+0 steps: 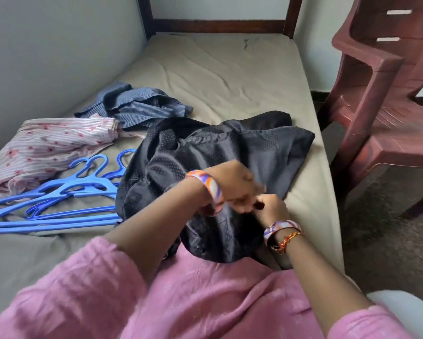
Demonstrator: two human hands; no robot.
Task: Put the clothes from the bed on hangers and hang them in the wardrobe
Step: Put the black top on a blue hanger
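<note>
Working on the black shirt [205, 152], both hands meet at its near part, close to the person's body. The left hand [232, 187] has its fingers curled and pinches a fold of the dark cloth; the right hand [270, 207] does the same just beside it, so the two hands touch or almost touch. The picture is blurred here, so I cannot tell if they hold a button or only the edge of the cloth.

The shirt lies crumpled on the bed [217, 77]. Its long axis runs away from the person, from the lap toward the foot of the bed, and the near end hangs over the pink garment the person wears.

The blue hangers [59, 204] lie in a loose pile on the bed to the left of the shirt, touching its left edge. I judge that the left hand is nearer to them, so it should reach for one while the right hand keeps the shirt.

Two other clothes wait farther left: a pink striped garment [46, 145] and, behind it, a blue striped shirt [137, 106]. A red-brown plastic chair [381, 94] stands to the right of the bed. The wardrobe is not in view.
</note>
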